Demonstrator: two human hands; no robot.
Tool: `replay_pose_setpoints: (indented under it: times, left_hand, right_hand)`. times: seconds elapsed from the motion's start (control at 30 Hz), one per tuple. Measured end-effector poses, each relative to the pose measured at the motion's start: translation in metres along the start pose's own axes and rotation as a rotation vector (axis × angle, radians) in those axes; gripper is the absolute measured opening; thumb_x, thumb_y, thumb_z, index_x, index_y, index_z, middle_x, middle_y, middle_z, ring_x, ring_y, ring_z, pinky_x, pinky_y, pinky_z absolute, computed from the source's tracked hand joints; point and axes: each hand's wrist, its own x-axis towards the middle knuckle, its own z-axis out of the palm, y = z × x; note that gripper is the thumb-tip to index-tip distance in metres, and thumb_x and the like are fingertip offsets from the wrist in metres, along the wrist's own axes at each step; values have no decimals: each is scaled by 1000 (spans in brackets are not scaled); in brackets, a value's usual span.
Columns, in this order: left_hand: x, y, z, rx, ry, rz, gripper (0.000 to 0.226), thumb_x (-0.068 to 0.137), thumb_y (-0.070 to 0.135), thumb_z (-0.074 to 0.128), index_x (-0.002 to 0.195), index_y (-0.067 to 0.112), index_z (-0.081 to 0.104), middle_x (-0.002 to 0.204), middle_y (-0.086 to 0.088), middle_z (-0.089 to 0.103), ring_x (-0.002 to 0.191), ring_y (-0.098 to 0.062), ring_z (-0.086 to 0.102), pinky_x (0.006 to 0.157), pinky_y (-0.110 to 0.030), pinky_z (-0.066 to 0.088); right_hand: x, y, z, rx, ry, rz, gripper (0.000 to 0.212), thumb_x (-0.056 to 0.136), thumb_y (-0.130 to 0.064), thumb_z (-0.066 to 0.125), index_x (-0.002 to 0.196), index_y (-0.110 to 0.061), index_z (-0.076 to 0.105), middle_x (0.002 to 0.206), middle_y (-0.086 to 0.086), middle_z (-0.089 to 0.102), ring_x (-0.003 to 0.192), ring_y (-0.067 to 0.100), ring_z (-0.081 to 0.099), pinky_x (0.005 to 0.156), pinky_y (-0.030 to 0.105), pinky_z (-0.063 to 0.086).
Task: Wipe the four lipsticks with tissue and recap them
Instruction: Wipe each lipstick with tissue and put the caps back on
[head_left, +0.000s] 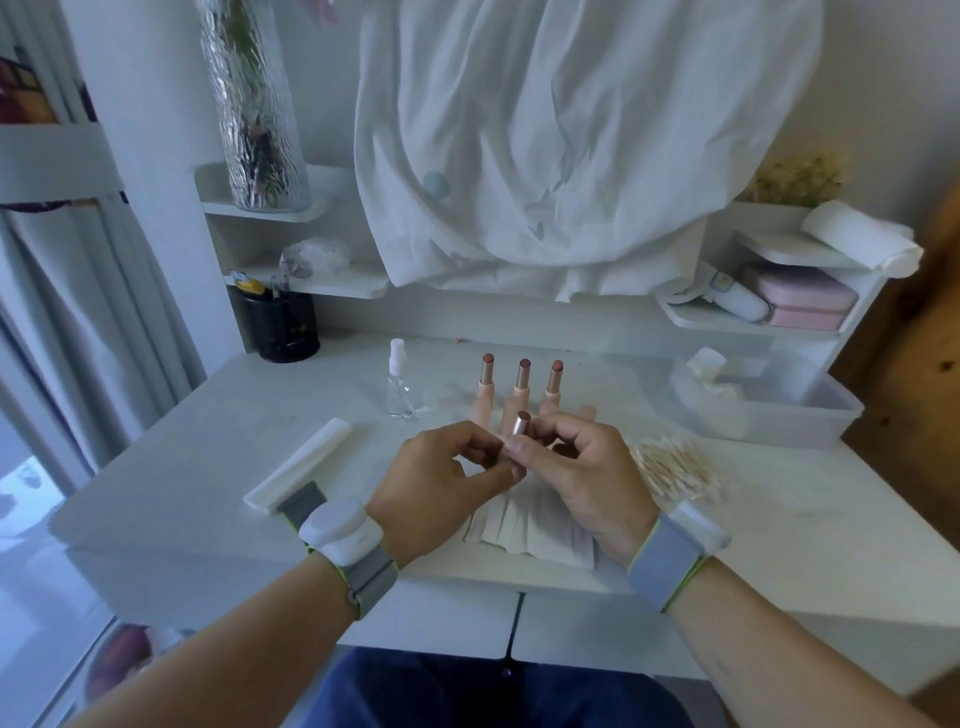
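Three uncapped lipsticks stand upright in a row on the white desk: the left lipstick (487, 378), the middle lipstick (522, 382) and the right lipstick (555, 383). A fourth lipstick (520, 425), uncapped with its rose-gold tube up, is held above the desk in front of them. My left hand (441, 480) pinches its lower part and my right hand (582, 467) grips it from the right. A peach cap (587, 413) shows just behind my right fingers. White tissue (524, 525) lies on the desk under both hands.
A small clear spray bottle (399, 382) stands left of the lipsticks. A folded white cloth (304, 462) lies at the left, a pile of cotton swabs (680, 467) at the right, a clear plastic bin (769, 410) behind them. A black pen cup (288, 325) stands back left.
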Motion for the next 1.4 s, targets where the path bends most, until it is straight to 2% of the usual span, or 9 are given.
replay_pose_setpoints:
  times: [0.2,0.33,0.5,0.67,0.77,0.87,1.1,1.23,1.4]
  left_hand:
    - [-3,3,1,-39,-2,10,12,84,42,85,86,33,77,92,15,77,50,-9,42,52,-16,38]
    - [-5,4,-1,-51,-38,0,8,85,39,85,85,34,79,89,16,76,52,-13,39,54,-22,37]
    - [-4,4,-2,-84,-53,-22,12,88,47,81,94,37,80,95,17,76,59,-16,45,59,-27,43]
    - [-4,6,-1,-75,-89,-22,18,93,51,75,92,34,81,96,14,79,57,-13,46,60,-29,46]
    - [-5,5,-1,-55,-20,-25,20,86,47,83,87,29,77,92,13,77,54,-12,42,56,-18,40]
    - [-5,6,0,-57,16,-37,26,80,42,89,83,25,70,93,13,76,52,-13,40,52,-15,37]
    - [-6,6,-3,-91,-100,4,19,96,52,72,96,34,80,97,15,79,60,-16,45,62,-27,42]
    - [-5,9,-3,-155,-110,0,24,96,59,67,113,45,78,102,16,79,55,-19,48,59,-29,48]
    - [-5,5,-3,-122,-54,-11,18,89,53,78,95,36,78,95,16,77,56,-17,44,58,-25,43]
  right_hand:
    - [-1,1,0,19,18,2,10,91,-26,83,83,-20,83,73,-9,72,71,11,56,72,27,45]
    - [-2,0,1,32,6,-6,12,91,-25,83,80,-22,83,78,8,74,75,17,58,77,33,46]
    - [-2,-1,-1,104,17,26,15,93,-20,81,78,-18,83,61,-14,65,61,3,50,69,25,40]
    - [-3,-3,-1,110,-5,-29,20,95,-19,77,78,-12,81,77,8,76,81,12,61,90,35,47]
    - [-2,0,-1,111,27,-21,15,93,-21,80,79,-20,83,72,0,72,76,15,55,78,31,46]
    - [0,2,-2,97,24,-32,15,93,-24,82,78,-24,82,71,-7,70,75,14,55,76,31,45]
    - [0,2,-2,127,7,-30,16,95,-22,78,81,-16,84,74,-4,75,71,10,56,79,38,45]
    - [-1,0,-4,178,36,-26,15,96,-13,76,84,-15,84,65,-11,70,59,1,54,69,24,40]
    - [-1,2,-2,122,4,-64,12,95,-22,78,86,-19,84,83,7,78,82,25,64,87,44,52]
